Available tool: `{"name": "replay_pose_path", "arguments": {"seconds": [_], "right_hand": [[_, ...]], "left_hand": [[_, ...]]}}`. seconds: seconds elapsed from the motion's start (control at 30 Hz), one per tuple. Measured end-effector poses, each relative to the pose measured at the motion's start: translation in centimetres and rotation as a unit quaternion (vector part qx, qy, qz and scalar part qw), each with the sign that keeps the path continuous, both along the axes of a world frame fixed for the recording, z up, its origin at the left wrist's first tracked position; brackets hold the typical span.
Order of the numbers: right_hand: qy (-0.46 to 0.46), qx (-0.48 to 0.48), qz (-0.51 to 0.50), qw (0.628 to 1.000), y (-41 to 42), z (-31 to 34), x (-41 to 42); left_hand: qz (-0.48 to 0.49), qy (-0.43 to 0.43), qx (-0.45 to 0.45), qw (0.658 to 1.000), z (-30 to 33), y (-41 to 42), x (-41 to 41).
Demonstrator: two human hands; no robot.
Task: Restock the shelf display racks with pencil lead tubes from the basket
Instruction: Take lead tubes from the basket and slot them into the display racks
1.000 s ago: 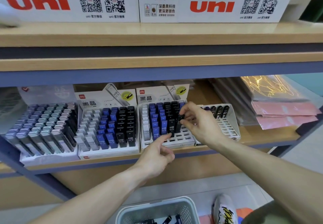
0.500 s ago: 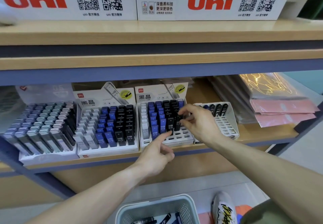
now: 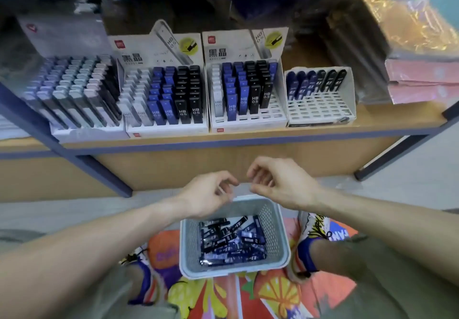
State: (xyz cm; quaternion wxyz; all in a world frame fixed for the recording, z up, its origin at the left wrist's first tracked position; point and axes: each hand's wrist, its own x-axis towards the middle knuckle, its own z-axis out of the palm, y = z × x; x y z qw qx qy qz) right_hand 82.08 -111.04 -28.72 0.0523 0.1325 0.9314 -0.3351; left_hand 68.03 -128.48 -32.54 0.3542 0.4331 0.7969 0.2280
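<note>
A grey plastic basket (image 3: 279,241) stands on the floor between my feet, holding several black and blue pencil lead tubes (image 3: 231,241). My left hand (image 3: 206,194) and my right hand (image 3: 280,184) hover side by side just above the basket's far rim, fingers loosely curled, holding nothing. On the shelf above stand white display racks: one (image 3: 166,127) full of tubes, a middle rack (image 3: 248,122) with bare slots at its front, and a small grid rack (image 3: 320,109) with only a back row of tubes.
A further full rack (image 3: 74,95) stands at the far left of the wooden shelf (image 3: 248,137). Pink and clear packets (image 3: 422,80) are stacked at the right. A blue shelf post (image 3: 74,154) slants down to the left. A colourful mat (image 3: 248,294) lies under the basket.
Both hands have left the middle rack and dropped down to just above the basket. The black tube my right hand held stays in the rack. My view has tilted down.
</note>
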Motion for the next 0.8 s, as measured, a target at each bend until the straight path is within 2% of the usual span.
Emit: {"name": "replay_pose_path", "arguments": {"seconds": [0.13, 0.27, 0.53, 0.67, 0.8], "right_hand": [[-0.134, -0.026, 0.049, 0.989, -2.5, -5.4, 3.5], [-0.204, -0.04, 0.049, 0.977, -4.5, -10.7, 3.7], [-0.305, -0.055, -0.039, 0.95, -5.2, -19.6, 2.1], [-0.3, -0.059, -0.055, 0.951, -5.9, -22.7, 1.6], [-0.282, -0.055, -0.054, 0.956, -6.8, -25.2, 0.3]], "left_hand": [[-0.098, 0.043, -0.101, 0.989, -4.4, -3.8, 0.8], [-0.135, 0.065, -0.186, 0.971, -8.5, -5.8, 0.8], [-0.052, 0.037, -0.251, 0.966, -15.9, -6.0, 1.7], [0.008, 0.034, -0.245, 0.969, -19.0, -5.1, 3.0], [0.032, 0.076, -0.235, 0.969, -21.7, -4.0, 3.7]]}}
